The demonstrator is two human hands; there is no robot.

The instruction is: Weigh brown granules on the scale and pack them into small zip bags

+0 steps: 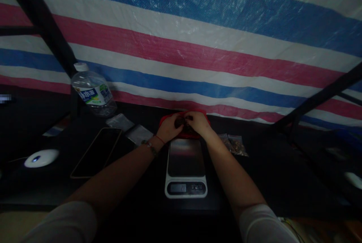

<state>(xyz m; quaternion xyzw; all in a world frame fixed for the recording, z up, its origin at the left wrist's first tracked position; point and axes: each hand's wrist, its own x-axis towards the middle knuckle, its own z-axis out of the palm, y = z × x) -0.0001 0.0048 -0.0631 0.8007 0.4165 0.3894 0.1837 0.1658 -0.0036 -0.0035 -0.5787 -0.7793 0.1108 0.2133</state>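
Observation:
Both my hands reach forward past a small kitchen scale point(186, 169) to a red tray point(163, 120) at the back of the dark table. My left hand point(169, 128) and my right hand point(198, 123) meet over the tray and together pinch a small dark lump point(180, 122). What the lump is cannot be made out in the dim light. The scale's steel plate is bare and its display is lit. My left wrist wears a red string and a bracelet.
A clear water bottle point(92, 91) stands at the back left. A dark phone point(96, 151) and small clear bags point(139, 134) lie left of the scale. Filled small bags point(236, 145) lie to its right. A white round device point(42, 158) glows far left. A striped tarp point(198, 46) hangs behind.

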